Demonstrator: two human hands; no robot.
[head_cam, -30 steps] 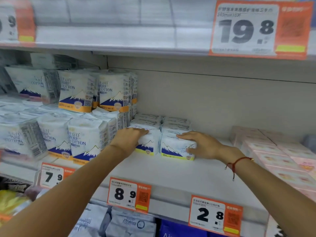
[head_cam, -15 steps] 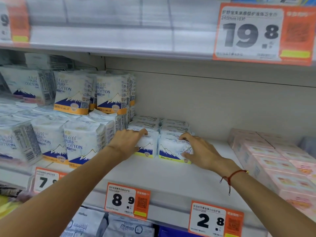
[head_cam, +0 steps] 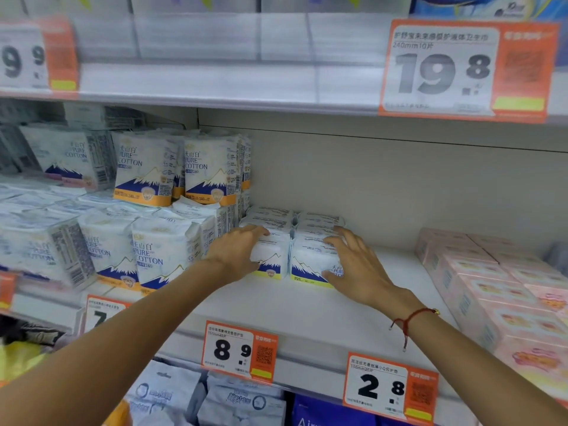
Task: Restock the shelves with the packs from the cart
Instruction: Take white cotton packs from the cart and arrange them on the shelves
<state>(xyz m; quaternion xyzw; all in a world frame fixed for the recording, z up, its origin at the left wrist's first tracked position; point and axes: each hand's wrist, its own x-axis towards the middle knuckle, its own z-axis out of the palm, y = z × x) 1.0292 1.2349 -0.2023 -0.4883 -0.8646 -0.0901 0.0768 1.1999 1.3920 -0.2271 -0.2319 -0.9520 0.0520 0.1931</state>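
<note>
Two small white soft-plastic packs printed with a blue mountain and a yellow-green base band stand side by side at the front of short rows on the white metal shelf (head_cam: pixel 307 305), the left front pack (head_cam: pixel 270 256) touching the right front pack (head_cam: pixel 307 261), with more of the same kind lined up behind them toward the back wall. The left hand (head_cam: pixel 235 252) lies over the top and front of the left front pack, fingers loosely curved around its upper edge and thumb low on its face. The right hand (head_cam: pixel 356 265) rests on the right front pack with fingers spread wide across the top and thumb against the printed front. Both hands cover much of the print, and the packs behind show only their tops. To the left, larger white packs with orange base bands (head_cam: pixel 144 170) are stacked two high; pink boxes (head_cam: pixel 491 287) fill the right, cut off by the frame edge. Compared with half a second ago, the right hand's fingers have splayed further, and both hands remain on the same two packs.
</note>
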